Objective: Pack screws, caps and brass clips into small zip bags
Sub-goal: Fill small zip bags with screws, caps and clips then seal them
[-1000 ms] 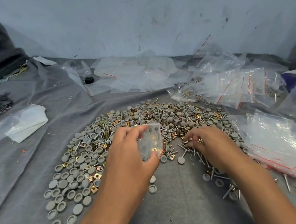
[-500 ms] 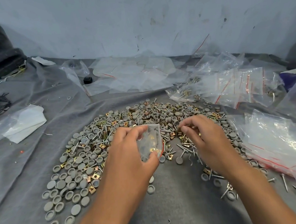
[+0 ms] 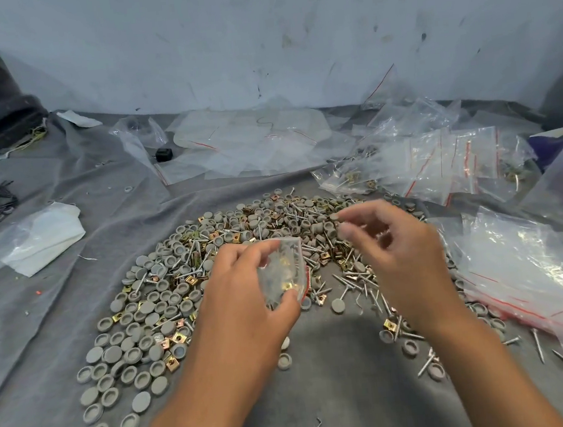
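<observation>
While the left hand (image 3: 246, 296) keeps gripping the bag (image 3: 284, 271), the right hand (image 3: 393, 250) has lifted off the pile (image 3: 208, 254) (blurred; its grasp unreadable).

You have a single view, from a camera on your head, looking forward and down across the grey cloth (image 3: 342, 396) toward the wall (image 3: 256, 36) at its far edge. It sits close above your forearms, which enter from the near edge.
</observation>
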Motion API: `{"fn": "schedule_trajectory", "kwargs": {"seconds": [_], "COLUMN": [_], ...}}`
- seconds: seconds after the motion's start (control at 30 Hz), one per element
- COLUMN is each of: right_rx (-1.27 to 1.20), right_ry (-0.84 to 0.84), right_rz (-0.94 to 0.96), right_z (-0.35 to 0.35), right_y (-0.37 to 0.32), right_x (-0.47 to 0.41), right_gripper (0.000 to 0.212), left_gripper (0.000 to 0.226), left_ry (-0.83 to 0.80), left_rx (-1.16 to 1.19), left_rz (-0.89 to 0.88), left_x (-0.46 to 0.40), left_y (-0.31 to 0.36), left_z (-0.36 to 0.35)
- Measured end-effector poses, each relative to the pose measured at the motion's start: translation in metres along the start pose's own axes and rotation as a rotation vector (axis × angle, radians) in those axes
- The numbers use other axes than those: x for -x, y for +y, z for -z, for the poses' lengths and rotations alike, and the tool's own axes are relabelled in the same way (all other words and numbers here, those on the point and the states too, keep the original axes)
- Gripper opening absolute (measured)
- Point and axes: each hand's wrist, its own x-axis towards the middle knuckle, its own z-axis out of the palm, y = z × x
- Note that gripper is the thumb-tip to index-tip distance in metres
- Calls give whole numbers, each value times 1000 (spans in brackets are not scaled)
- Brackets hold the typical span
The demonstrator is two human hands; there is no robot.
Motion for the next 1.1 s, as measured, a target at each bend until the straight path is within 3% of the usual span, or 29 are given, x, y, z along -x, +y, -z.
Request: {"fn": "schedule_trajectory", "kwargs": {"seconds": [0.13,0.23,0.37,0.57,0.67,0.8,0.97,1.1], "right_rx": [352,512,705,718,596,179,-357,-504], "right_ry": [-165,-275,-297,-237,-191,-151,-275,-340], "right_rz": [-239,-264,-254,-287,-271,-338,-224,-102], "right_z": [-1,-16,-29,-41,-35,-19,-10,-17], "right_y": [37,46,48,49,52,40,2,-20], "right_x": [-5,-5,-8,-5,-7,-12,-7,5], "right_gripper": [16,22,33,18,14,5,15,14], "left_gripper": [59,58,58,57,58,58,59,57], "left_ry": [-4,0,2,2,0,3,2,2], "left_rx": [-16,-10,-10,-3,0,-9,-20,-7], "left_rz": [4,-2,7,12,8,7,6,13], "left_x": [1,-1,-1,-1,0,1,0,-1], "left_y": [1,1,0,-1,-2,-1,1,2], "left_z": [1,1,1,3,5,6,3,1]}}
